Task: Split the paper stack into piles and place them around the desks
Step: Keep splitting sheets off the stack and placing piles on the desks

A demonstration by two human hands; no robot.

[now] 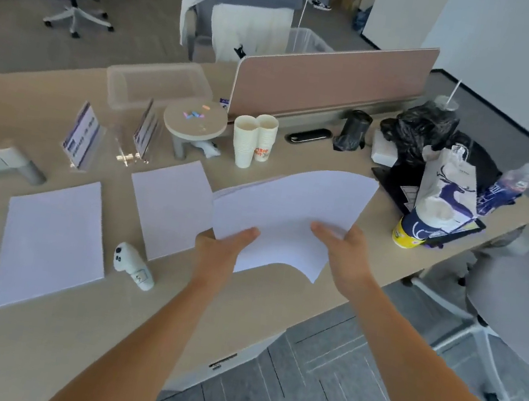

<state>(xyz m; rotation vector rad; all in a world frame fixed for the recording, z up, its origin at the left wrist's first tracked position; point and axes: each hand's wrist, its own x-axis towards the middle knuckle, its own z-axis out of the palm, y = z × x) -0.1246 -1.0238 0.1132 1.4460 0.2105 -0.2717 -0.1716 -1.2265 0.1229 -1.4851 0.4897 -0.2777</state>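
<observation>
A long beige desk (pixel 30 337) runs from the near left to the far right. A grey office chair (pixel 517 289) stands at its right end, and a pink partition (pixel 332 83) rises along its far edge. Above the near edge of the desk, right of centre, the paper stack (pixel 293 204) is held off the surface, its near corner curling down. Two paper piles lie flat on the desk to its left: the left pile (pixel 50 244) well apart, and the middle pile (pixel 169 206) just beside the held stack. The left hand (pixel 221 249) grips the stack's near left corner and the right hand (pixel 345 250) its near right edge. Each thumb lies on top, with the fingers hidden beneath the sheets. Stacked paper cups (pixel 253 142) stand beyond the stack, and a small white figure (pixel 134 266) lies between the two piles.
</observation>
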